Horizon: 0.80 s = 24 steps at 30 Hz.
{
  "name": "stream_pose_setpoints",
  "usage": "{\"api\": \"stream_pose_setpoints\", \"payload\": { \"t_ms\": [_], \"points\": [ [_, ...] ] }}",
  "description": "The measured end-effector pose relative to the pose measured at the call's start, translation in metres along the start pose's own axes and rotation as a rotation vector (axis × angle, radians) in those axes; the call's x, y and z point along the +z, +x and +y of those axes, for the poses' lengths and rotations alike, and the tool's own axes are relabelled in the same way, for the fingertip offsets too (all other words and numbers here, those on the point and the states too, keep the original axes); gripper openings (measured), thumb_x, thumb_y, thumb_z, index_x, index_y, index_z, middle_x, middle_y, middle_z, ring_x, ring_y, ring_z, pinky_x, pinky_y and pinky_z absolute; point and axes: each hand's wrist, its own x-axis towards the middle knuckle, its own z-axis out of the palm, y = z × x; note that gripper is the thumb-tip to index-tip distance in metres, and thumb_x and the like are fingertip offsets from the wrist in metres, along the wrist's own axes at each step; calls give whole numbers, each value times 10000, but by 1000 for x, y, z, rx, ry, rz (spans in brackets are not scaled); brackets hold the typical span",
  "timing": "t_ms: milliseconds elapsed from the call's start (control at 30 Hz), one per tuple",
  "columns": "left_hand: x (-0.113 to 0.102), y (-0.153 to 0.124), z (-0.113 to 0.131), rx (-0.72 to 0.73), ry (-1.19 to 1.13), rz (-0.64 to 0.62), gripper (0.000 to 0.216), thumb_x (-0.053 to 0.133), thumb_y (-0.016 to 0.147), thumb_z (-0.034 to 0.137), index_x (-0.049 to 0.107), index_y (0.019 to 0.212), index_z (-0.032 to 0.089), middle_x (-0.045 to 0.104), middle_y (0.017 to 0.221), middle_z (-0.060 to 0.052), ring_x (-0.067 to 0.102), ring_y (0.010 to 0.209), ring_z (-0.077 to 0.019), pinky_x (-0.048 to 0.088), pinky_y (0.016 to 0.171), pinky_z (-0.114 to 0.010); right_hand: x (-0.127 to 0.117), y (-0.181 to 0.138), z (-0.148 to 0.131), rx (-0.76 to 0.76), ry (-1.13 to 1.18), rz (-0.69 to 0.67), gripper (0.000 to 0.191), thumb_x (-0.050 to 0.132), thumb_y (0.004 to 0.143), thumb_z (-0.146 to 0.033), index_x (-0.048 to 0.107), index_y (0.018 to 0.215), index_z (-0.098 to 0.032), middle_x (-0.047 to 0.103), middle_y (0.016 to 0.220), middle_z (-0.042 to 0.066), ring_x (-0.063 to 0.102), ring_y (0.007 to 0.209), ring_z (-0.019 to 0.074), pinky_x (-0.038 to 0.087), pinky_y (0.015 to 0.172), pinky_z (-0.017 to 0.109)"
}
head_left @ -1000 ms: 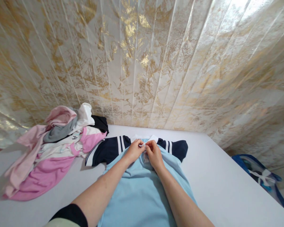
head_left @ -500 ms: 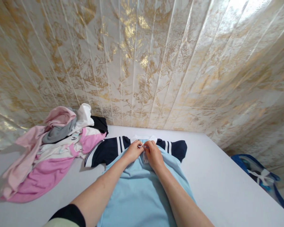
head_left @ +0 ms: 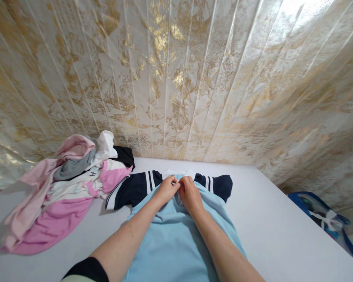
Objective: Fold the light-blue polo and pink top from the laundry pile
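Observation:
A light blue polo shirt (head_left: 170, 243) lies spread on the white table, with navy sleeves that carry white stripes and a white collar (head_left: 190, 172) at the far end. My left hand (head_left: 167, 188) pinches the fabric at the neck opening just below the collar. Close against it, my right hand (head_left: 191, 192) is also closed on the shirt front, thumb and fingertips together. The fingertips of both hands meet there and hide the small detail between them.
To the left sits a heap of clothes (head_left: 67, 211) in pink, grey, white and black. The white table (head_left: 270, 227) ends at a patterned gold-and-white curtain (head_left: 170, 86). A clear bag with blue trim (head_left: 320, 215) is beyond the right edge.
My fingertips have drawn slightly closer together at the neck opening, and the right hand's fingers have curled in a little. The shirt stays in place.

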Motion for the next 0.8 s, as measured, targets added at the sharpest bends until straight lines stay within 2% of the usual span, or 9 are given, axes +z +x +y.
{"api": "stream_pose_setpoints", "payload": {
  "t_ms": [167, 400, 600, 800],
  "points": [
    [0, 1, -3, 5, -21, -31, 77, 539, 712, 123, 533, 651, 170, 511, 652, 43, 499, 671, -125, 401, 662, -236, 3, 2, 11, 4, 280, 57, 86, 455, 810, -160, 519, 836, -212, 544, 857, 21, 524, 784, 175, 422, 718, 289],
    [-3, -1, -3, 29, -43, -68, 78, 536, 759, 177, 587, 703, 158, 542, 705, 23, 513, 669, -123, 409, 650, -235, 13, 8, 24, 213, 637, 44, 82, 520, 772, -288, 526, 780, -207, 543, 680, -29, 505, 613, 141, 414, 587, 259],
    [-5, -2, -1, 49, -59, -89, 83, 543, 760, 192, 579, 695, 157, 518, 696, 30, 486, 640, -116, 393, 624, -234, 20, 10, 30, 300, 737, 36, 114, 548, 733, -313, 512, 752, -206, 525, 626, -44, 488, 565, 126, 395, 543, 244],
    [2, -1, -2, 66, -110, -90, 66, 554, 780, 216, 532, 736, 173, 525, 709, 36, 500, 641, -112, 422, 630, -229, 20, 8, 30, 304, 659, 41, 85, 498, 774, -293, 510, 807, -217, 556, 689, -29, 516, 589, 147, 420, 551, 257]
  ]
}}
